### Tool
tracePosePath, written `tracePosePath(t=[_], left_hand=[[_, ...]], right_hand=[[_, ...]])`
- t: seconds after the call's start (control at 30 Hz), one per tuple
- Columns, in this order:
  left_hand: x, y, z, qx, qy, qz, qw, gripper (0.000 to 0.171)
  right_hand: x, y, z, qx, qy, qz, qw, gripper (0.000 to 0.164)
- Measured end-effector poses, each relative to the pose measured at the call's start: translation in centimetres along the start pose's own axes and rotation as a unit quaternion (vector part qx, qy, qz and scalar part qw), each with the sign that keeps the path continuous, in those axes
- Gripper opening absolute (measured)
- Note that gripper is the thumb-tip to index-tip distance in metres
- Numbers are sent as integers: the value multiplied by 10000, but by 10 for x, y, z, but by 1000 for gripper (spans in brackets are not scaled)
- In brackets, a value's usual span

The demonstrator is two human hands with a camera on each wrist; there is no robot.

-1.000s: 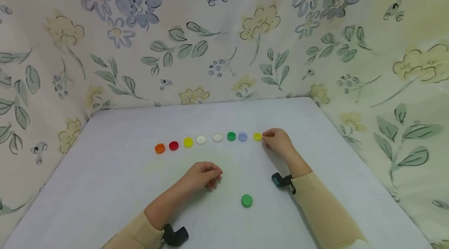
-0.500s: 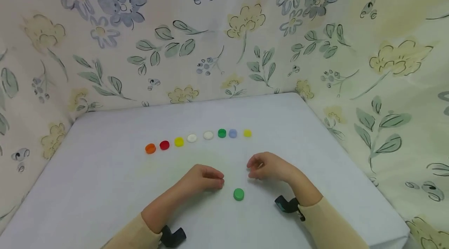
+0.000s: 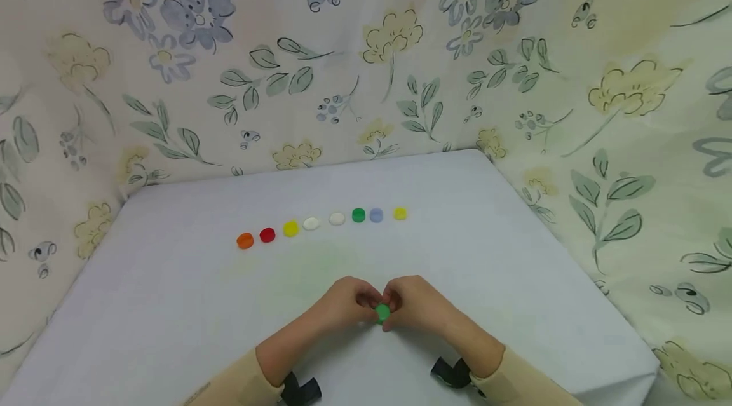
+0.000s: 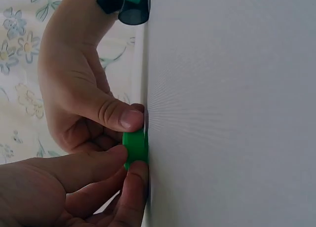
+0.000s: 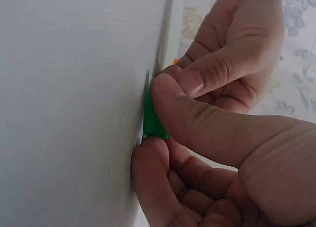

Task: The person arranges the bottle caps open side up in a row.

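A green bottle cap [image 3: 382,313] is between my two hands near the front middle of the table. My left hand [image 3: 347,301] pinches it from the left with thumb and index finger. From the other side, my right hand [image 3: 420,307] pinches it too. In the left wrist view, the cap [image 4: 136,148] is close against the white tabletop, with fingertips of both hands around its edge. The right wrist view shows my right thumb [image 5: 170,96] covering part of the green cap [image 5: 154,122], with the index finger under its lower edge.
Farther back runs a row of caps: orange [image 3: 245,241], red [image 3: 267,235], yellow [image 3: 291,229], two white ones, another green cap [image 3: 358,215], light blue [image 3: 376,215] and a second yellow cap [image 3: 399,213]. A floral curtain [image 3: 337,63] hangs behind the white table [image 3: 189,279].
My right hand has come back from the yellow cap at the row's right end to the near green cap. My left hand has moved to it as well, and both now pinch it.
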State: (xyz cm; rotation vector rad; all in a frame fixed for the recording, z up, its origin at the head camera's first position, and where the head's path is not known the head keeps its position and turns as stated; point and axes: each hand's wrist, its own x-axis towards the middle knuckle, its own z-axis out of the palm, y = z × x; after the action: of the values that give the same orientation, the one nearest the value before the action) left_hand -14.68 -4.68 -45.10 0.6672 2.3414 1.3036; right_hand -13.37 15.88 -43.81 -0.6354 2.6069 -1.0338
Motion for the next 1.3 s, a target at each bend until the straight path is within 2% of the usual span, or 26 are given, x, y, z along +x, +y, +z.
tracePosePath(t=[0.1,0.17,0.27,0.43,0.53,0.6,0.67,0.73,0.8,0.9,0.97,1.1,1.23,1.3], left_hand=[[-6,-11,-3,-171,170,-212,9995,17],[-10,-17,-7,-563,234,-415,9973,15],[-14,-26,-11,-1404,245,-772,9868,15],[-16,-36,-14,-2691,267,-1132,9561,24],[-15,-41,-13,-3485,144,-1220,9292,28],[-14,-42,-11,-3886,-24,-1306,9121,28],[-12,-43,-10,-4047,-203,-1391,9036,29],[-11,-42,-8,-3997,-323,-1459,9044,29],[-8,-40,-7,-3871,-370,-1471,9095,30],[-4,-37,-5,-3817,-287,-1464,9121,30],[-1,-35,-6,-3822,-175,-1476,9121,30],[4,-31,-11,-3799,9,-1453,9136,28],[9,-32,-17,-3818,-26,-1302,9150,29],[11,-33,-19,-3852,-56,-1255,9142,30]], right_hand=[[8,0,8,92,-68,-40,9999,29],[12,1,13,204,-67,-56,9998,26],[16,3,18,386,-3,-40,9992,19],[20,7,20,460,203,-7,9987,7],[22,10,18,323,464,53,9984,8],[24,12,13,336,607,263,9972,13],[26,16,7,372,690,607,9951,17],[28,19,1,335,689,937,9926,17],[29,23,-6,198,575,1145,9916,16],[28,24,-13,-90,224,1197,9925,11],[26,22,-16,-173,-66,1084,9939,14],[22,12,-23,-287,-412,587,9970,30],[18,4,-23,-833,-479,123,9953,44],[18,2,-19,-1207,-405,-95,9918,43]])
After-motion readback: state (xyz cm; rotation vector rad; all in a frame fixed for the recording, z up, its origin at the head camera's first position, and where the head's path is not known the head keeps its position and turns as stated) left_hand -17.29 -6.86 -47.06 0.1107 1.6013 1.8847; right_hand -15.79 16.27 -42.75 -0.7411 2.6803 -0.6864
